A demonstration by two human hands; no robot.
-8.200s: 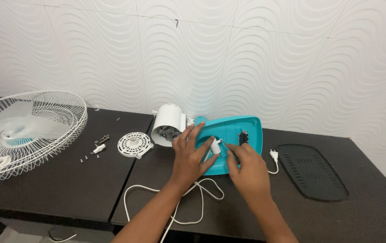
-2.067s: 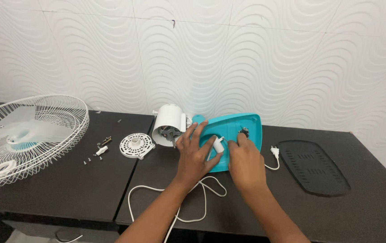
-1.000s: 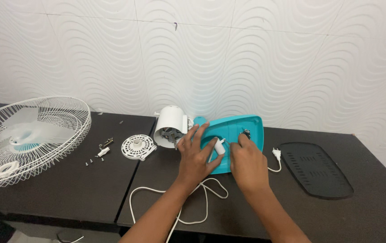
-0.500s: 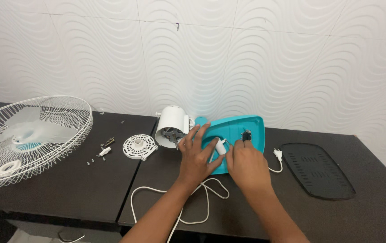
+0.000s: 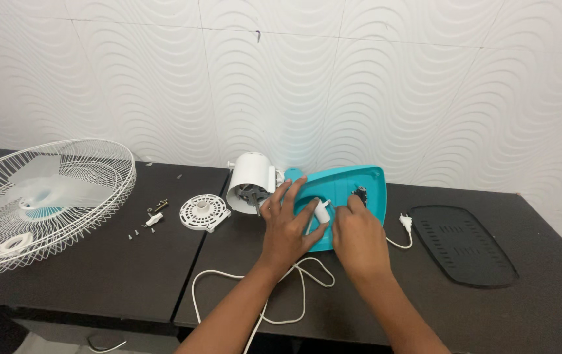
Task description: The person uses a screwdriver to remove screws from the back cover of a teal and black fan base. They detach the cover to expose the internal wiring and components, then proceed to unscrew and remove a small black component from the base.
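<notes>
**Two hands on a turquoise fan base at a dark table**

A person stands at a dark table (image 5: 130, 275) before a white wall of wavy relief tiles. Both bare hands rest on a turquoise plastic fan base (image 5: 366, 190), a rounded rectangular shell lying at the back middle of the table, tilted up towards the wall. Its open side faces up, with a small dark part near the upper right. A white motor housing (image 5: 251, 182) sits touching its left end.

The left hand (image 5: 289, 226) lies spread over the base's left half, fingers loosely open, thumb beside a small white cylindrical piece (image 5: 321, 211). The right hand (image 5: 359, 237) covers the base's lower right, fingers curled down onto it; whether they pinch anything cannot be told. The hands hide much of the inside of the base.

A white power cord (image 5: 281, 288) loops on the table below the wrists, its plug (image 5: 406, 221) lying just right of the base. Further right lies a black vented plate (image 5: 466, 244). To the left are a white round slotted disc (image 5: 204, 212), a few small screws (image 5: 147, 223), and a white wire fan guard (image 5: 45, 196) with pale blades, cut off at the left edge.
</notes>
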